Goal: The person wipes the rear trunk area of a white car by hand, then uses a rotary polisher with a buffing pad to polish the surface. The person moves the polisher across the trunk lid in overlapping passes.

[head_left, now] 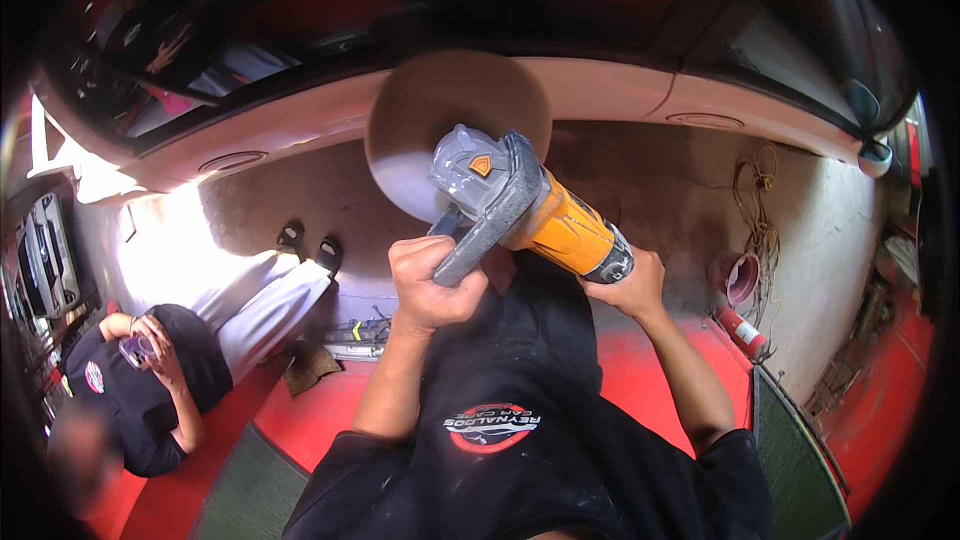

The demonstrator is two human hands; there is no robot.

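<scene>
An orange and grey power polisher (565,225) is held above my lap, its broad round pad (405,125) at the pale lower side trim of a dark car (620,80); whether they touch, I cannot tell. My left hand (432,283) is closed round the grey front handle of the polisher. My right hand (635,282) grips the back end of its body, near the black cap. The pad is partly hidden behind the grey head of the tool.
A person (175,380) in a dark shirt sits at the left, holding a phone (137,348). At the right are a red extinguisher (738,330), a pink bucket (733,275) and coiled cords (765,240). A red platform (650,370) and dark mats (250,490) lie below me.
</scene>
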